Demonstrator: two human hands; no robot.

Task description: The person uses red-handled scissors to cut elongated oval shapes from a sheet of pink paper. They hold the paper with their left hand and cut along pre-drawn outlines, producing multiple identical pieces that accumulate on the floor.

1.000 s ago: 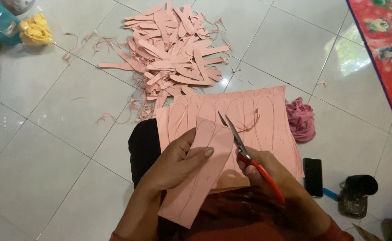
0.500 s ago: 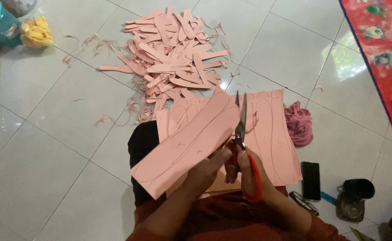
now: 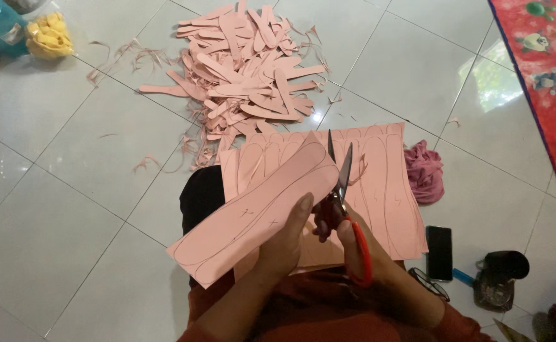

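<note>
Both hands meet close together, left hand (image 3: pixel 285 244) fingers pinched, right hand (image 3: pixel 361 250) curled.

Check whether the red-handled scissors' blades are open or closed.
Open: the red-handled scissors in the right hand show two blades splayed in a V.

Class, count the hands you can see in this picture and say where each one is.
2. The left hand grips the pink foam strip at centre; the right hand works the red-handled scissors beside it. None seems hidden.

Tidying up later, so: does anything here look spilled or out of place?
Thin pink offcut slivers lie scattered across the white tiled floor, loose beyond the heap of cut pink strips. A black phone and dark-framed glasses also lie on the floor.
</note>
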